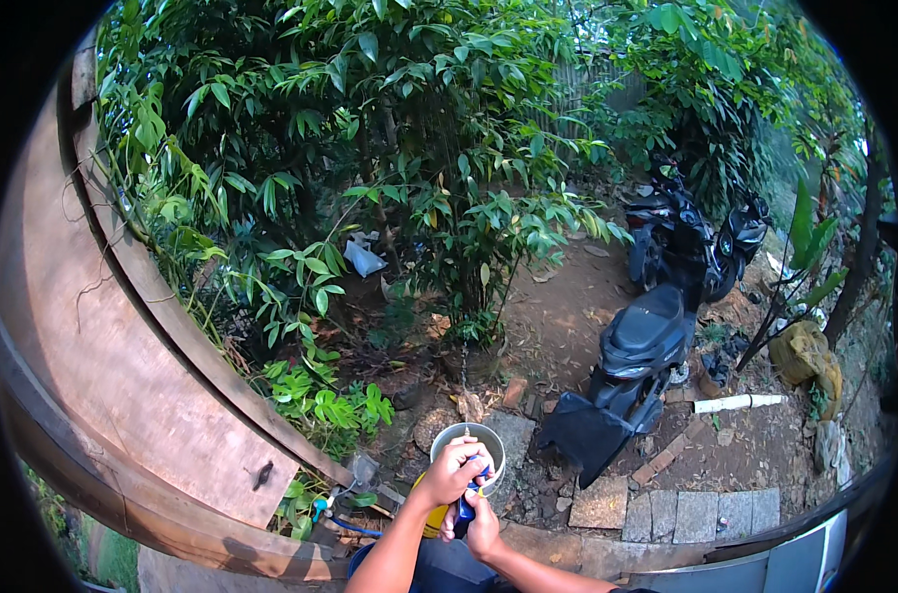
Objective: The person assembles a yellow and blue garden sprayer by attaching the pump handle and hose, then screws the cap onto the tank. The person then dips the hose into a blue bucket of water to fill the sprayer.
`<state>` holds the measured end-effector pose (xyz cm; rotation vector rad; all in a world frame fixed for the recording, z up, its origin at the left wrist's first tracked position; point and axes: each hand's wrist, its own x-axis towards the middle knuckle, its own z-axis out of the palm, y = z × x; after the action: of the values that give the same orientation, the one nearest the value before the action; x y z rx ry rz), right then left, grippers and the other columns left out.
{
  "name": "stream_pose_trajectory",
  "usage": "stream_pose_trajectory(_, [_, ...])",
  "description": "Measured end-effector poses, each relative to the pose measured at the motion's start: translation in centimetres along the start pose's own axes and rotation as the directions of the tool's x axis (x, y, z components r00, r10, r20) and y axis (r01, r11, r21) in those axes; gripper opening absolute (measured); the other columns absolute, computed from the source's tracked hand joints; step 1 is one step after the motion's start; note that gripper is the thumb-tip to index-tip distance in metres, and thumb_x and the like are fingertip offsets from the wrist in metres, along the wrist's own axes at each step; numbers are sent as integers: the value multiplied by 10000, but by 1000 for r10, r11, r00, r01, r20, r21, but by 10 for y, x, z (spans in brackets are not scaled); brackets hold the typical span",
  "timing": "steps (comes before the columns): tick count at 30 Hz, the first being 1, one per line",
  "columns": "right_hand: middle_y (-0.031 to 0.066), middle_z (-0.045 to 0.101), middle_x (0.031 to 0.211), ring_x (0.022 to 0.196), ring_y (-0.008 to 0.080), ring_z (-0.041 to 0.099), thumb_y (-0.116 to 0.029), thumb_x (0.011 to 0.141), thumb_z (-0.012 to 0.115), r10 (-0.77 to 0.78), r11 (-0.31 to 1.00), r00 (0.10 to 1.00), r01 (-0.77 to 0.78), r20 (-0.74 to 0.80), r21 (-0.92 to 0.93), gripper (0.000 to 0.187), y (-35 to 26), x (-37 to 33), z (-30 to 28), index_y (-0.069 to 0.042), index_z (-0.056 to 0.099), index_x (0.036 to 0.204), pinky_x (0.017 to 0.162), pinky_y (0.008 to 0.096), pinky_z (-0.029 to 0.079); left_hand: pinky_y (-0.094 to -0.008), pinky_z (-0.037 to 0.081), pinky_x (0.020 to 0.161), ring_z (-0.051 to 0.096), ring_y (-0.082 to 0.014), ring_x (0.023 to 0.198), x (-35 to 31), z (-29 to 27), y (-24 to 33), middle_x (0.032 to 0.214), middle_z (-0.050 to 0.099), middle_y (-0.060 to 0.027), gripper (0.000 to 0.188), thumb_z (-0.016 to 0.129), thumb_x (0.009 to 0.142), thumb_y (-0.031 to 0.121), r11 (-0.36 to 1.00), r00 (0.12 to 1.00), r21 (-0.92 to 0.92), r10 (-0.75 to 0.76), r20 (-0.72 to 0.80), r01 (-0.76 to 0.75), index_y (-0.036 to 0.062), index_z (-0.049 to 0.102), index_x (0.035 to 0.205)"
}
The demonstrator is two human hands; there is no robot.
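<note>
My left hand is closed around the upper part of a blue hose nozzle, whose narrow brownish tip points away from me. Just below and to the right, my right hand grips its lower part. A thin, pale streak, seemingly water, runs from beyond the tip toward the leafy shrub. Beneath my hands stands a pale round bucket, partly covered by them. Something yellow shows beside my left wrist; its kind is hidden.
At the left, a tap with a teal handle joins a blue hose beside a curved wooden panel. A dark motorbike is parked to the right. Square paving slabs and a white pipe lie on the soil.
</note>
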<state>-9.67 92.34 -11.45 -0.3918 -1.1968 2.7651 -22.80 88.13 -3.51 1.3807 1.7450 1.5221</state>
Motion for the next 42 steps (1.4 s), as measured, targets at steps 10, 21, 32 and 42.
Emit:
stream_pose_trajectory(10, [188,586,646,590,331,599,-421,1050,323,-3,999,999,5,38,-43,566,5,-2,-2,37,557,813,653,449,532,-341,478,926,633,-114,703,-9,-2,-3,810,665,-35,381,556,1023,335,997,999,-69,-28,-23,26,28,692,842])
stream_pose_trajectory(21, [186,564,637,583,334,584,-475,1025,323,-27,998,998,30,59,-62,611,-5,-8,8,35,530,760,640,475,530,-274,513,657,607,-104,685,-13,-1,-6,865,603,-54,345,583,1038,289,984,999,-179,-22,-26,17,-9,655,878])
stream_pose_trajectory(32, [197,590,668,617,335,606,-445,1048,285,3,992,995,9,98,-129,606,-7,-10,28,39,546,795,672,453,534,-290,523,658,616,-115,678,-30,-17,5,829,603,-53,374,577,1031,307,978,996,-202,35,-83,-51,-7,625,833])
stream_pose_trajectory(42, [197,577,664,621,347,607,-456,1035,318,-3,991,993,19,120,-135,581,-7,-15,33,43,528,822,668,476,532,-279,522,657,620,-115,687,-33,-18,4,848,611,-58,386,583,1034,332,966,998,-257,23,-61,-38,-6,641,857])
